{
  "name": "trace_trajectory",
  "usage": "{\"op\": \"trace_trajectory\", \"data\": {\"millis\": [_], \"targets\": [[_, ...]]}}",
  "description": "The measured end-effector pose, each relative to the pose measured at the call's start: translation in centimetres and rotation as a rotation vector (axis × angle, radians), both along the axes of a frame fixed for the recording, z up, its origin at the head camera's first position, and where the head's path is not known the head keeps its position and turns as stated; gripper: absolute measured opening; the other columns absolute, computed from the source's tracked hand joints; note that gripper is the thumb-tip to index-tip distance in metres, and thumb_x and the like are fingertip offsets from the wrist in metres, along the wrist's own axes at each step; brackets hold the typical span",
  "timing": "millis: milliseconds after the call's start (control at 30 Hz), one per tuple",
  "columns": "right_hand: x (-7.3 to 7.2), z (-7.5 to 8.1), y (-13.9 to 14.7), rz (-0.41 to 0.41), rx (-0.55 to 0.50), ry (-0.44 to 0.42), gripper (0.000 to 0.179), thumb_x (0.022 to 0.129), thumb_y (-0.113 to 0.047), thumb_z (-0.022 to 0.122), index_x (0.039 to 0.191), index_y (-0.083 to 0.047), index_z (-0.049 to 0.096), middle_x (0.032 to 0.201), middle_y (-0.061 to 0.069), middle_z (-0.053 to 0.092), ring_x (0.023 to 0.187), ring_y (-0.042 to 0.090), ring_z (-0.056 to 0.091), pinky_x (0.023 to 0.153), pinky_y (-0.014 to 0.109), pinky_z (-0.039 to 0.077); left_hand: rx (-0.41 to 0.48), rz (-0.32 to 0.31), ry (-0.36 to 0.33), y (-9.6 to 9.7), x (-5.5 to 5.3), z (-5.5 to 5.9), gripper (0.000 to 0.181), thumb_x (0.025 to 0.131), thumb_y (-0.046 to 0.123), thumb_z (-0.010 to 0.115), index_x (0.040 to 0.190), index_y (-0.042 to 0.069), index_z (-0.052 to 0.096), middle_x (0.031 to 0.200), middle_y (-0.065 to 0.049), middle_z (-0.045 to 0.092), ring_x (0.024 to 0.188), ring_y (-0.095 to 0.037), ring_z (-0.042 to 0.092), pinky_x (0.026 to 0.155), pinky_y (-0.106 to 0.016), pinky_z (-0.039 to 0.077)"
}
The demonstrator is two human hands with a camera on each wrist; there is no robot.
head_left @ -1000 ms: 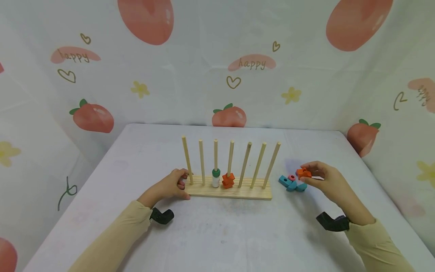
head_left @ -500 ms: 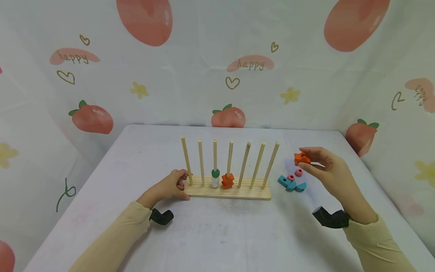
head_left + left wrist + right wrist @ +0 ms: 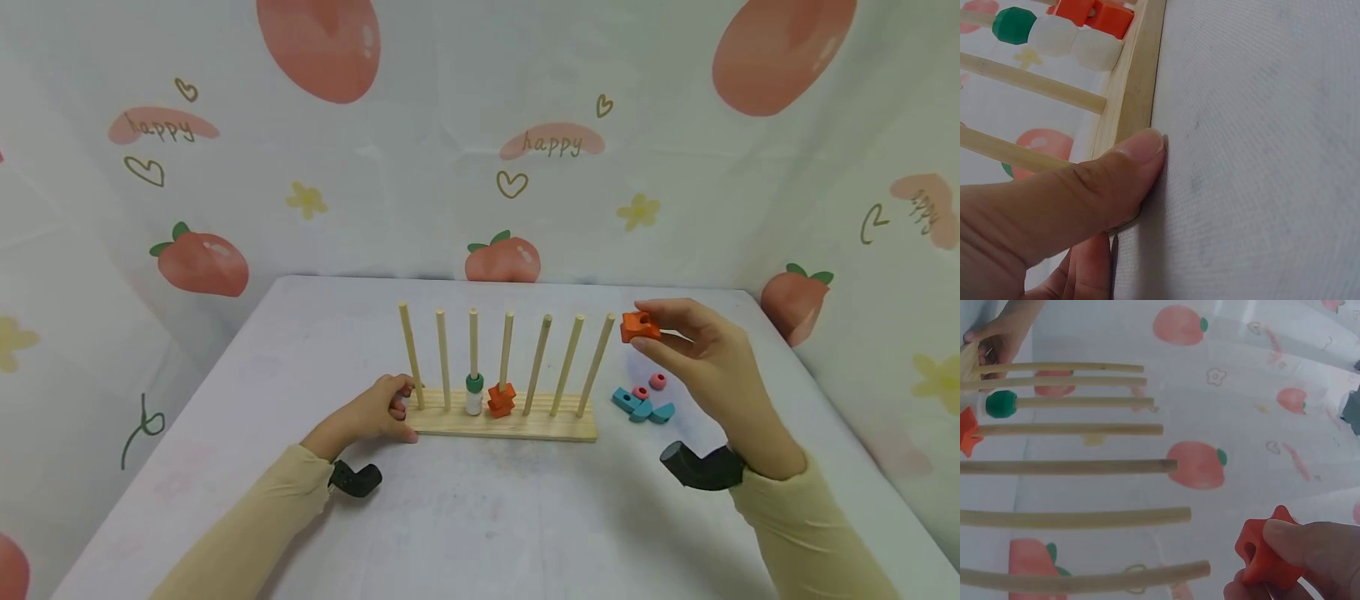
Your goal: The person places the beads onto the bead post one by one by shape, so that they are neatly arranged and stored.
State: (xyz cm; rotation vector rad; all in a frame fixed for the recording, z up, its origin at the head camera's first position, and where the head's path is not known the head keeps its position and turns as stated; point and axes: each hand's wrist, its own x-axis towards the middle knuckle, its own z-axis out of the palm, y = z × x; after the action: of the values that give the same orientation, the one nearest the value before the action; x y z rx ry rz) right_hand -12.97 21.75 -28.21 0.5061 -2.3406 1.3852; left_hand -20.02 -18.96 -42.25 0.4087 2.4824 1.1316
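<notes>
A wooden peg stand (image 3: 525, 428) with a row of several upright pegs stands on the table. My left hand (image 3: 371, 414) grips its left end, the thumb (image 3: 1138, 150) pressed on the front edge of the base. My right hand (image 3: 708, 358) pinches an orange star-shaped bead (image 3: 640, 327) between thumb and fingers, raised beside the top of the rightmost peg (image 3: 597, 362). In the right wrist view the bead's hole faces the peg tips, apart from them. One middle peg carries white beads (image 3: 474, 405) under a green bead (image 3: 474, 382); the peg beside it carries orange star beads (image 3: 502, 401).
Right of the stand lie blue beads, among them a rectangular one (image 3: 626, 400) and a half-round one (image 3: 663, 413), with two pink beads, one (image 3: 657, 381) farther back. A printed cloth backdrop (image 3: 420, 167) rises behind the table.
My right hand has lifted the orange star bead from the loose beads and carried it up and left towards the rightmost peg, uncovering a pink bead. My left hand stays on the stand.
</notes>
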Motion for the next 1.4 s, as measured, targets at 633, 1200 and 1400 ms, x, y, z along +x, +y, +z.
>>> {"op": "trace_trajectory", "data": {"millis": [633, 1200, 1400], "targets": [[-1.8, 0.3, -4.9, 0.254, -0.207, 0.128, 0.035, 0.082, 0.011, 0.068, 0.116, 0.011, 0.058, 0.110, -0.003, 0.064, 0.101, 0.011, 0.063, 0.089, 0.022, 0.050, 0.028, -0.025, -0.005, 0.0, 0.2, 0.2, 0.074, 0.067, 0.005, 0.088, 0.129, -0.002, 0.048, 0.114, -0.017, 0.040, 0.092, -0.021, 0.045, 0.078, -0.025, 0.045], [-3.6, 1.4, -7.6, 0.296, -0.178, 0.169, 0.041, 0.077, 0.019, 0.069, 0.115, 0.009, 0.059, 0.108, 0.001, 0.064, 0.099, 0.012, 0.064, 0.090, 0.025, 0.051, 0.008, -0.029, 0.004, -0.3, 0.1, -0.1, 0.075, 0.067, 0.008, 0.088, 0.129, -0.002, 0.047, 0.117, -0.019, 0.041, 0.096, -0.022, 0.048, 0.083, -0.032, 0.047], [-4.3, 1.3, -8.3, 0.346, -0.129, 0.183, 0.041, 0.078, 0.013, 0.071, 0.117, 0.006, 0.059, 0.110, 0.014, 0.064, 0.099, 0.012, 0.064, 0.088, 0.027, 0.053, 0.014, -0.023, -0.003, -0.2, 0.0, 0.0, 0.073, 0.067, 0.007, 0.088, 0.128, -0.002, 0.048, 0.116, -0.018, 0.041, 0.095, -0.022, 0.048, 0.081, -0.030, 0.046]]}}
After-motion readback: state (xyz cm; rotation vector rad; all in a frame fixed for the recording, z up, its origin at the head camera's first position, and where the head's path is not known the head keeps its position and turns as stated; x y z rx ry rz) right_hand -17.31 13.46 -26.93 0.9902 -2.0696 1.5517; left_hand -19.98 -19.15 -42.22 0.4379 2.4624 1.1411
